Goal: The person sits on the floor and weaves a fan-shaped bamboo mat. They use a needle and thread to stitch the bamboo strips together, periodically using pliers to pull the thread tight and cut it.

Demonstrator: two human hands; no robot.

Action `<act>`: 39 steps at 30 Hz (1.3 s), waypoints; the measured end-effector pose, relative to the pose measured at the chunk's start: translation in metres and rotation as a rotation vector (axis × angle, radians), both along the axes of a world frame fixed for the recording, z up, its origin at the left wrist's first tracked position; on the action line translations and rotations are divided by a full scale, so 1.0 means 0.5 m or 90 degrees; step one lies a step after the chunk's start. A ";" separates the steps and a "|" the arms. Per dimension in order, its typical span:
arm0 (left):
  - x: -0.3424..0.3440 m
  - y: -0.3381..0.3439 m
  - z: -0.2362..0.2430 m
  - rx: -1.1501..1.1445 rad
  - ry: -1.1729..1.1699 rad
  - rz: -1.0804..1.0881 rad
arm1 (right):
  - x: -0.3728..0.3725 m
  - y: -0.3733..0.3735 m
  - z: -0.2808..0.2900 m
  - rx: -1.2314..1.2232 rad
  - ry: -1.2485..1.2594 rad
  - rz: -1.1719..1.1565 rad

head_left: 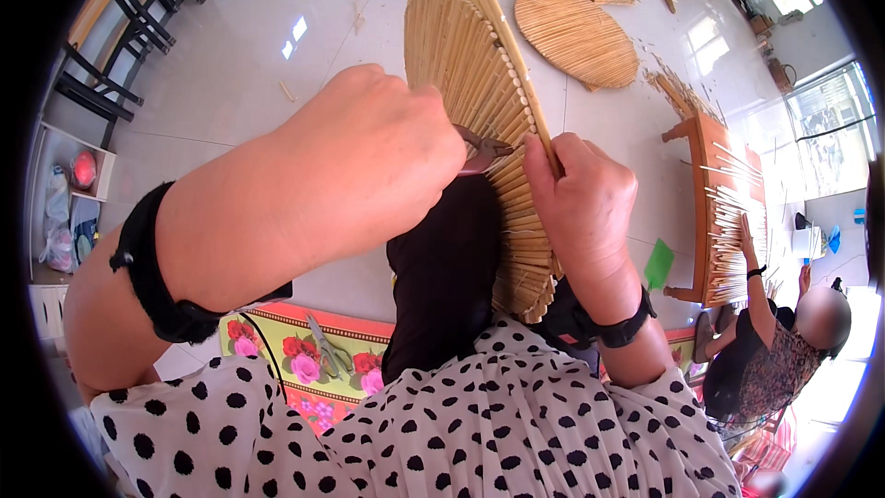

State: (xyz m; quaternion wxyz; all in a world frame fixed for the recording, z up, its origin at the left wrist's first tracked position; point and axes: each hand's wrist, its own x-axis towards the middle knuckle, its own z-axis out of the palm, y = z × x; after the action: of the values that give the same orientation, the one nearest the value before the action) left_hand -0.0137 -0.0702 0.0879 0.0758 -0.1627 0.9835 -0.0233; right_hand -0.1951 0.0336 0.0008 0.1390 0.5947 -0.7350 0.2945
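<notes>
A large round panel of straw-coloured sticks (456, 46) stands tilted on edge against my dark-trousered leg. My left hand (392, 134) is closed around a pair of pliers (481, 157), whose dark jaws point right, at the panel's sticks near its rim. What the jaws touch is too small to tell. My right hand (585, 198) grips the panel's right rim, thumb upward beside the row of cut stick ends; its other fingers are partly hidden.
Another round stick panel (576, 37) lies on the floor ahead, with loose sticks (678, 88) near it. Scissors (329, 350) rest on a flowered mat (267, 337). At right, a person (774, 350) reaches over a wooden table (714, 277) covered with sticks. Benches (129, 28) stand far left.
</notes>
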 end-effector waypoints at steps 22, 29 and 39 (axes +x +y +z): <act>0.185 0.036 -0.166 0.255 0.238 0.190 | -0.028 -0.004 -0.007 -0.032 -0.021 0.007; 0.448 0.187 -0.680 0.415 0.221 0.690 | -0.039 0.009 -0.002 -0.021 -0.084 -0.010; 0.530 0.565 -1.090 0.480 -0.027 0.931 | -0.043 0.007 -0.010 -0.030 -0.115 0.035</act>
State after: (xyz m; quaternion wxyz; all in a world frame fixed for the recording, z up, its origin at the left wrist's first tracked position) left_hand 0.2513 0.2120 -0.4569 0.1397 -0.7255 0.5690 0.3610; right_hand -0.2165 0.0373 -0.0040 0.0781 0.5822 -0.7208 0.3680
